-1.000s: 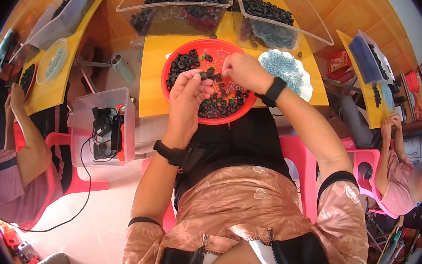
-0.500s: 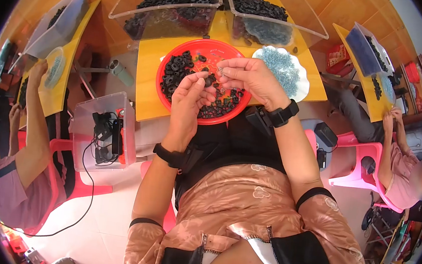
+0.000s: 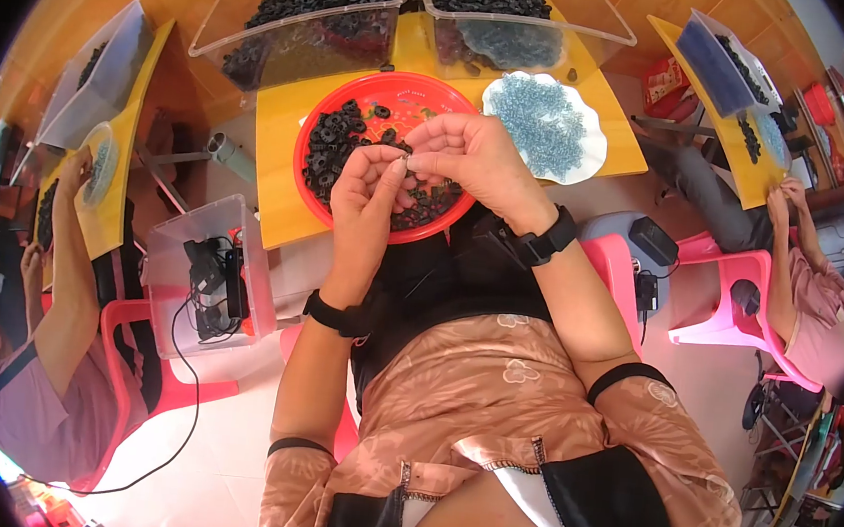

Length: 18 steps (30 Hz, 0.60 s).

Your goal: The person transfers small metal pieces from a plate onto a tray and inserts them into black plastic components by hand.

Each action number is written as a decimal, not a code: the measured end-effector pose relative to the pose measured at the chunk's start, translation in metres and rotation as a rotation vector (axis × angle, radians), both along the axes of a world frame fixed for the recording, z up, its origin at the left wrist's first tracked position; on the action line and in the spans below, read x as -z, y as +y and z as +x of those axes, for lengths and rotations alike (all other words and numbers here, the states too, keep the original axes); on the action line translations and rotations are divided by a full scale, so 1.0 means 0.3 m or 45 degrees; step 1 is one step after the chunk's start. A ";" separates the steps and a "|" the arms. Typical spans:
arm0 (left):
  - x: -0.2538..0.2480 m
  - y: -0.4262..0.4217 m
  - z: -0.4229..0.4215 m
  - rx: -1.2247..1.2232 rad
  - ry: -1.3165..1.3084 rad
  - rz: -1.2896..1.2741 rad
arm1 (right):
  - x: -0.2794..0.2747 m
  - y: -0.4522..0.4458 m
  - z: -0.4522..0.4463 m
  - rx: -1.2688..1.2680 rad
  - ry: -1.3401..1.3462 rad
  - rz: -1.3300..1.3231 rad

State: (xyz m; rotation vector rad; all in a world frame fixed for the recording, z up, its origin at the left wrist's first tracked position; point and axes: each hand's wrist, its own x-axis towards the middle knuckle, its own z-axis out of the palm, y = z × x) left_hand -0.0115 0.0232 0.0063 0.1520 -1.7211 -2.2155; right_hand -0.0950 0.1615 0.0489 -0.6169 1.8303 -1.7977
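Note:
My left hand (image 3: 368, 187) and my right hand (image 3: 476, 160) meet fingertip to fingertip over a red round tray (image 3: 300, 168). The left fingers are closed in a pinch at a small black ring-shaped piece, now mostly hidden by the fingers. My right thumb and forefinger pinch something tiny against it, too small to make out. Black ring-shaped pieces (image 3: 329, 150) heap on the tray's left side. More small dark pieces, some with shiny bits, lie under my hands (image 3: 432, 206). Right of the tray stands a white scalloped plate (image 3: 597, 158) of small clear bluish pieces (image 3: 540, 123).
Two clear bins (image 3: 309, 58) (image 3: 583, 32) with black pieces stand at the table's back. The yellow table (image 3: 619, 130) ends close to my lap. A clear box (image 3: 165, 276) with black devices and a cable sits at left. Other people work at tables on both sides.
My hands have come together, the right fingertips moving onto the left ones where the black piece showed. The view has shifted slightly, so the table appears further left.

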 end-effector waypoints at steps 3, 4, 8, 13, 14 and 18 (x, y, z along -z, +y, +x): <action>-0.002 -0.009 0.001 0.026 -0.007 0.029 | 0.020 0.003 -0.002 -0.021 0.053 -0.058; -0.001 -0.010 0.001 0.027 -0.015 0.054 | 0.026 0.003 -0.003 -0.036 0.079 -0.091; 0.001 -0.007 0.003 0.039 -0.057 0.151 | 0.021 0.010 0.014 0.032 0.234 -0.050; -0.004 -0.006 0.003 0.061 -0.108 0.242 | -0.016 0.007 0.053 0.176 0.562 0.116; -0.005 -0.005 0.003 0.077 -0.111 0.274 | -0.025 0.007 0.060 0.189 0.616 0.104; 0.004 -0.017 0.000 0.203 -0.114 0.477 | -0.023 0.006 0.059 0.213 0.613 0.045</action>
